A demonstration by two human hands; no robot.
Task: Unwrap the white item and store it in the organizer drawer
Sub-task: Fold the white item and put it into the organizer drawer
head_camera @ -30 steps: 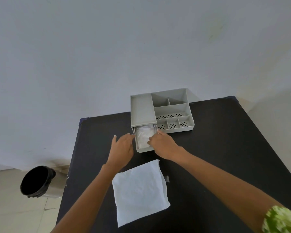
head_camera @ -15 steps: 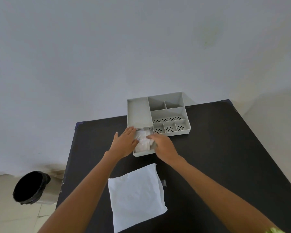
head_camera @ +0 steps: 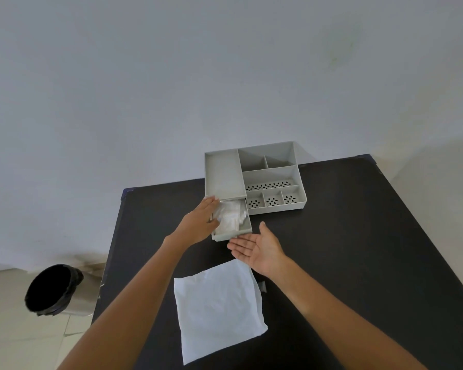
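Observation:
A grey organizer point(head_camera: 254, 177) stands at the far side of the black table point(head_camera: 358, 249). Its drawer point(head_camera: 233, 235) is pulled out toward me. The white item point(head_camera: 231, 216), in crinkled clear film, lies inside the drawer. My left hand point(head_camera: 199, 222) rests at the drawer's left edge, fingers flat against the item's left side. My right hand point(head_camera: 259, 248) hovers palm-up just in front of the drawer, fingers apart, holding nothing. A flat white wrapper sheet point(head_camera: 219, 308) lies on the table nearer to me.
A black-lined waste bin point(head_camera: 52, 289) stands on the floor to the left of the table. A small grey scrap point(head_camera: 262, 285) lies at the wrapper sheet's right edge. A plain wall rises behind the organizer.
My right hand has come off the white item, drawn back out of the drawer and turned palm-up. My left hand has stayed at the drawer's left side.

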